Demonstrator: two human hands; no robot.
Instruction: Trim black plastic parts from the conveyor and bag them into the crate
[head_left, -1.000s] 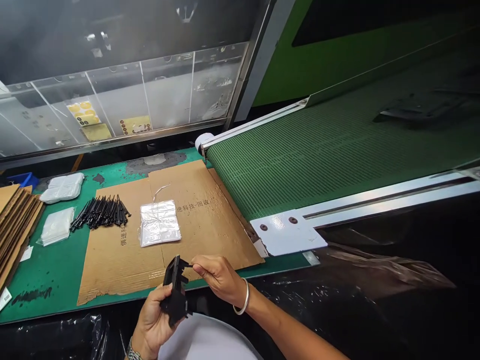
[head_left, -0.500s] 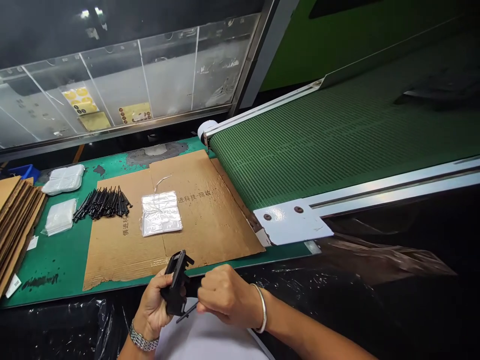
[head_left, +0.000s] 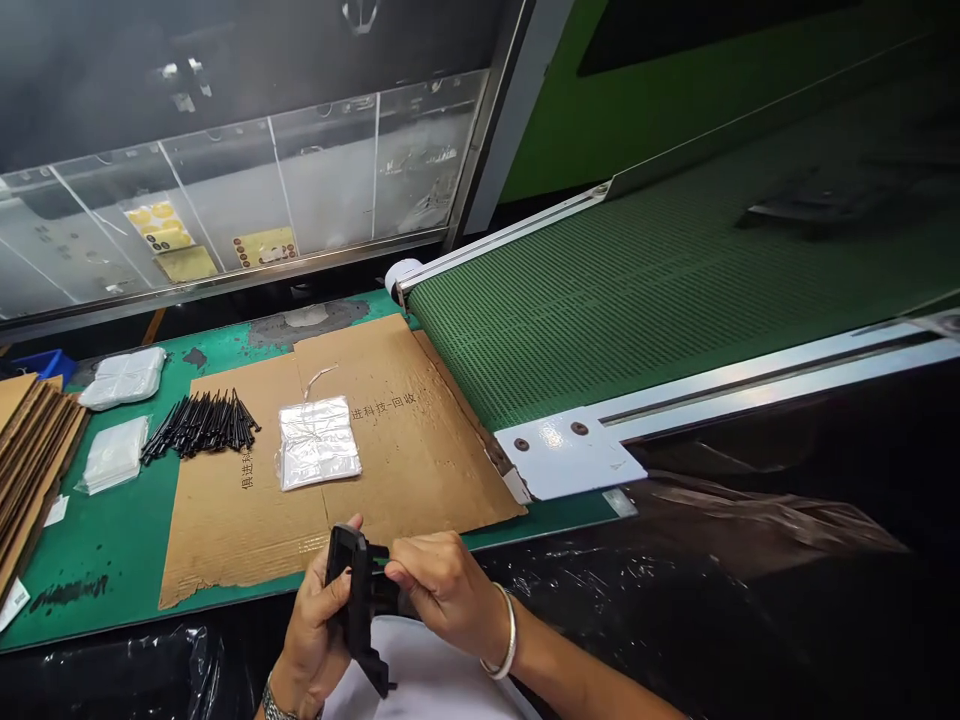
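Handheld black part (head_left: 361, 600), cardboard (head_left: 431, 465) reading "进科技-回收"

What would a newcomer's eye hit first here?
Probably the broad green conveyor belt, which fills much of the right side of the view. Next, at bottom centre, the black part held in the left hand, with the right hand close at its right side. Then the heap of black rods at left, lying partly on the brown cardboard.
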